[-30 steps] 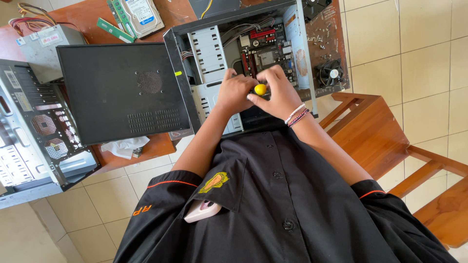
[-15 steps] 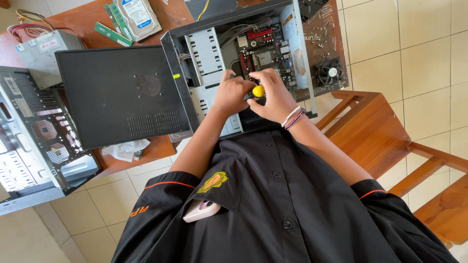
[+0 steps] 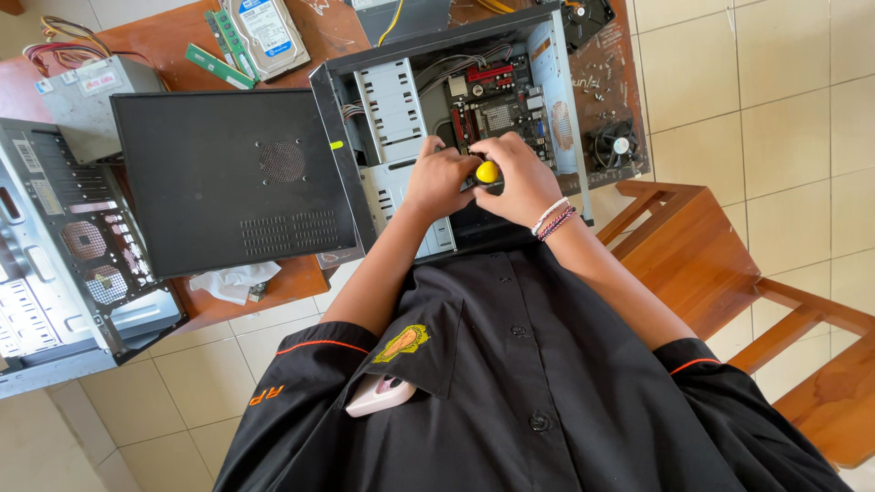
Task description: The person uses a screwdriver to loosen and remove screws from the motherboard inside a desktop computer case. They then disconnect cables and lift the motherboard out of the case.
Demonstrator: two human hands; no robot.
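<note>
An open computer case [image 3: 392, 100] lies on its side on the wooden table, its motherboard [image 3: 497, 105] showing. Both my hands meet inside it, just below the board. My right hand [image 3: 519, 182] is closed around a screwdriver with a yellow handle [image 3: 488, 171], of which only the handle's end shows. My left hand [image 3: 437, 178] rests against the same tool from the left, fingers curled on it. The screwdriver's tip is hidden under my hands.
A black side panel [image 3: 232, 182] lies left of the case. A second open case [image 3: 64, 255] sits at the far left, a power supply [image 3: 87, 96] behind it. A hard drive [image 3: 264, 32] and memory sticks [image 3: 219, 59] lie at the back. A cooling fan [image 3: 612, 144] and a wooden chair [image 3: 693, 246] are at right.
The view has shifted slightly; both hands stay on the screwdriver at the same spot in the case, with no clear movement.
</note>
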